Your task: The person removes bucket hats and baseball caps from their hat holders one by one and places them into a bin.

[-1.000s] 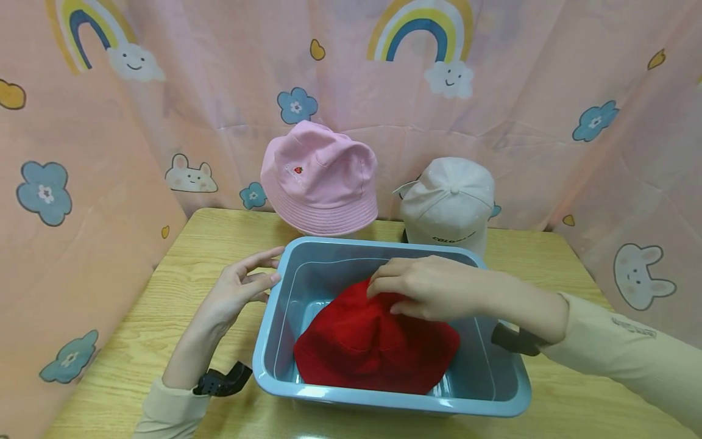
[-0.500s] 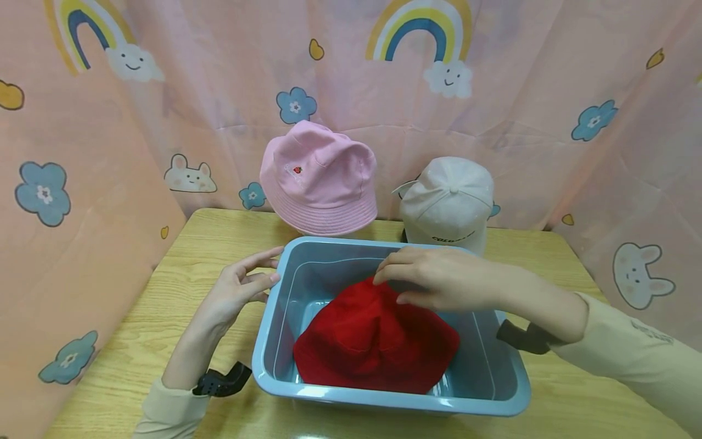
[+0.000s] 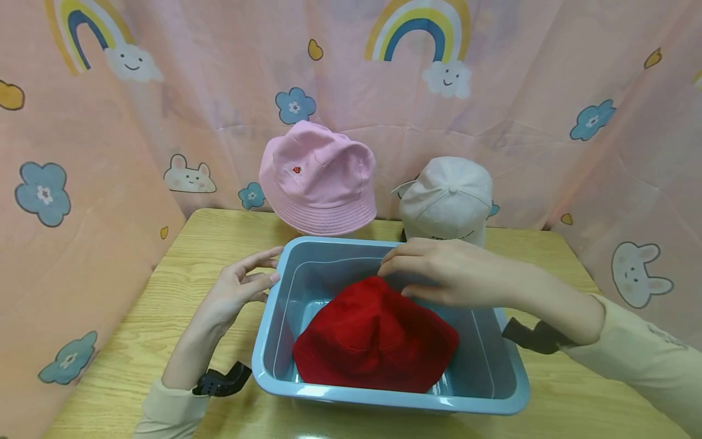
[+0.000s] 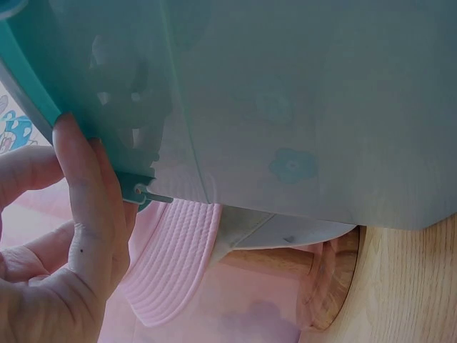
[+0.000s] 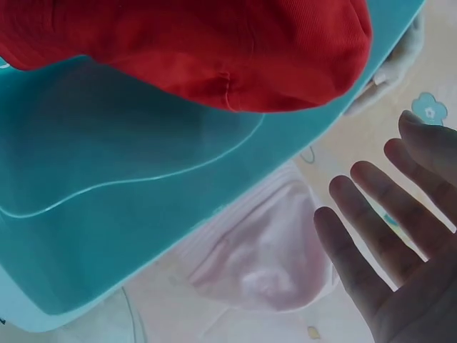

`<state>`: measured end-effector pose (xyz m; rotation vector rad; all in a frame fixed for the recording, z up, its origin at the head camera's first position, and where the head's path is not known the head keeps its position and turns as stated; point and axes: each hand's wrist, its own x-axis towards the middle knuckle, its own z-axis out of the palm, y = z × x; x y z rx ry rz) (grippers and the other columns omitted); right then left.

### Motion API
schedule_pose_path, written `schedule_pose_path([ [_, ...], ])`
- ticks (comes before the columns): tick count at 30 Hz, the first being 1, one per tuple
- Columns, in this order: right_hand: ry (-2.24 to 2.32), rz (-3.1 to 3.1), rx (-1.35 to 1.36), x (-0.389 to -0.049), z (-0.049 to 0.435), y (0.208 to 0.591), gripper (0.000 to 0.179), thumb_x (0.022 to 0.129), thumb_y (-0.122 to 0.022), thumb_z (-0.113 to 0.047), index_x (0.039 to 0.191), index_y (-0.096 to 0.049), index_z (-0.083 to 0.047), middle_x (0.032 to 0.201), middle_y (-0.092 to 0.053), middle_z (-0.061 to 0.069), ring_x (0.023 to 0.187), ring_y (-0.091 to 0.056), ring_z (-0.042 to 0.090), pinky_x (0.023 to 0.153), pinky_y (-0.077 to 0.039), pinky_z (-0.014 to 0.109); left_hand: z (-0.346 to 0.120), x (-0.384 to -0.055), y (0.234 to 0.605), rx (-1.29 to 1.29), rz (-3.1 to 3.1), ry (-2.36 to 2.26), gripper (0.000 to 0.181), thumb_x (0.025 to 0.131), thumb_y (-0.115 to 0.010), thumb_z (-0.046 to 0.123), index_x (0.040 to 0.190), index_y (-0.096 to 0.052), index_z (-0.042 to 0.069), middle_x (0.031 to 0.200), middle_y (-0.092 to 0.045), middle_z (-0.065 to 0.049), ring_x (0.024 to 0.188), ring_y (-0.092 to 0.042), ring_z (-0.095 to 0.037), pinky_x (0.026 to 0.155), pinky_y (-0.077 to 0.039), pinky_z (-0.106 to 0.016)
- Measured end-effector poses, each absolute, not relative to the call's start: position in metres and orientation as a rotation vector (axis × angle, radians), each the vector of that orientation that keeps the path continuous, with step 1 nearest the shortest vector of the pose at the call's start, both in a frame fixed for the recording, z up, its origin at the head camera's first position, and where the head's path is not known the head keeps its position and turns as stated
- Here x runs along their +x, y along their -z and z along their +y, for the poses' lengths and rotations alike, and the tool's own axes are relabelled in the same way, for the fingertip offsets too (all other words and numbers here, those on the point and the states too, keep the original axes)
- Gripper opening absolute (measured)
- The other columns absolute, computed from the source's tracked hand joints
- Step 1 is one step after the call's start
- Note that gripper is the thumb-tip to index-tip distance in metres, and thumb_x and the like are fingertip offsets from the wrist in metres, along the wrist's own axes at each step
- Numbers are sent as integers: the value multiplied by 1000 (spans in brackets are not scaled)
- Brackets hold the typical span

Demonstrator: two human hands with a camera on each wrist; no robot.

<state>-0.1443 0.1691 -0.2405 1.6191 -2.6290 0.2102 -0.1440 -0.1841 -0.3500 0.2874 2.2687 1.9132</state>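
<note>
Red cloth bucket hat [image 3: 375, 344] rests inside a blue plastic tub [image 3: 395, 400], the right hand [image 3: 455, 272] above the tub's far side, fingers spread and empty, the left hand [image 3: 234, 292] touching its left rim, unclenched. Placement looks done; the next move likely calls for withdrawing the right hand.

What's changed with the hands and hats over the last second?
The right hand has moved away from the crown of the red hat, toward the back right of the blue tub; its open fingers are now apart from the hat. Unchanged: the left hand touching the tub's left rim, the red hat inside, the pink hat and white cap behind.
</note>
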Motion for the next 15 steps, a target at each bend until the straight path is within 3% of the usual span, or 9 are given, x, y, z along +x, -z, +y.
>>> schedule_pose_path([
  [15, -233, -2502, 1580, -147, 176, 238, 40, 81, -76, -19, 119, -63, -21, 115, -64, -9, 106, -59, 7, 83, -56, 28, -184, -145, 351, 292, 2264, -1916, 52, 93, -61, 17, 142, -46, 11, 123, -53, -13, 84, -69, -11, 76, -57, -32],
])
